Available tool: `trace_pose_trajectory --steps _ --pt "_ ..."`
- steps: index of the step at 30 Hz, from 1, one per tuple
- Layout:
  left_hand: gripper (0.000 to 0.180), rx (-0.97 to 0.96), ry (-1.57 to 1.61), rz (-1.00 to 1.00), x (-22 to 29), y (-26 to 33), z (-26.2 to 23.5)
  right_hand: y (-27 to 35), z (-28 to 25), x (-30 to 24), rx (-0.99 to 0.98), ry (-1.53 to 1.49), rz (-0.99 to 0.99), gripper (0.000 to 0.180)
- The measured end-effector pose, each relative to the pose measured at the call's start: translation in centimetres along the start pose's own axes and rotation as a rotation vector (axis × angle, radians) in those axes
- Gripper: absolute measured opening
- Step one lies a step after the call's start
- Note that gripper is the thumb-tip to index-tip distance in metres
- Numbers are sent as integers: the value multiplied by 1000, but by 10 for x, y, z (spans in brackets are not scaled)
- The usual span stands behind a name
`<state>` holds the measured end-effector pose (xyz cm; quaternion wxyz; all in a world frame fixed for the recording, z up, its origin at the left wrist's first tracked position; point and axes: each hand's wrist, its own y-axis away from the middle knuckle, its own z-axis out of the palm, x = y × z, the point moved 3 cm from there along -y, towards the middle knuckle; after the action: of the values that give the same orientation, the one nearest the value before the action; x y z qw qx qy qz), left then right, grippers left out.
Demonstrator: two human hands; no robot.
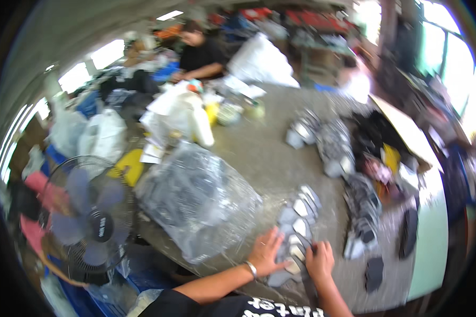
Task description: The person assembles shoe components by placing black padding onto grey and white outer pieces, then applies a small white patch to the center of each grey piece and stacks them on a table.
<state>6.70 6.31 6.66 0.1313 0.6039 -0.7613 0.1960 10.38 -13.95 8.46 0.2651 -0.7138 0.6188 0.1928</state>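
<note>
A row of overlapping grey pieces with cream-white patches (301,209) runs along the table just ahead of me. They look like cut fabric or shoe parts, but blur hides their exact kind. Over the row's near left side lies my left hand (267,251), fingers spread and touching the pieces. My right hand (320,260) is closed at the row's right edge, its fingers curled. What it grips, if anything, I cannot make out; a dark strip shows below it. Right of that hand are a long stack of similar grey pieces (363,214) and a small dark grey piece (374,273).
A large clear plastic bag of grey material (195,198) covers the left of the table (259,158). Beside it stands a fan (96,224). More grey stacks (335,147) lie farther right, near a dark heap (374,132). Across the table, a person (201,55) works.
</note>
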Motion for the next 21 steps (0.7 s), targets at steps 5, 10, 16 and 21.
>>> trace_pose_trajectory --steps 5,10,16,21 --pt "103 -128 -89 -29 2 -8 8 32 -9 -10 -114 90 -237 73" --pt "83 9 -136 -34 1 -17 -25 43 -13 -37 -364 166 -249 92" --pt "53 68 98 -46 -37 -57 -29 34 -5 -32 -289 118 -197 84" --pt "43 9 129 -74 -34 -78 -29 8 -14 -26 -48 109 -116 63"
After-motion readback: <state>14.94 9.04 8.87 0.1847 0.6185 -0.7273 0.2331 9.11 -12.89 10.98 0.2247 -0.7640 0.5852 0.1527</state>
